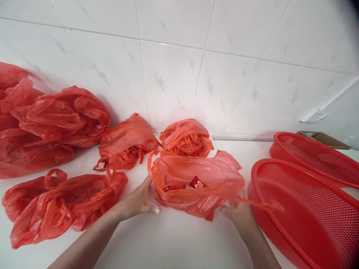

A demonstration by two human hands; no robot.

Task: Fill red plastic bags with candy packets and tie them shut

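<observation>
In the head view, both forearms reach in from the bottom edge. The left hand (138, 201) flanks the left end of an upright red bag (190, 203), its thumb spread from the fingers and gripping nothing. The right hand (238, 213) is at the bag's right end, thumb forward, other fingers mostly hidden; its grip cannot be told. The bag sits mouth-up on the white table (168, 243), bare between the forearms. Room narrows rightward at a red basket (255, 173), leftward at a crumpled bag (56, 209), and behind at a tied-up bag (185, 136).
</observation>
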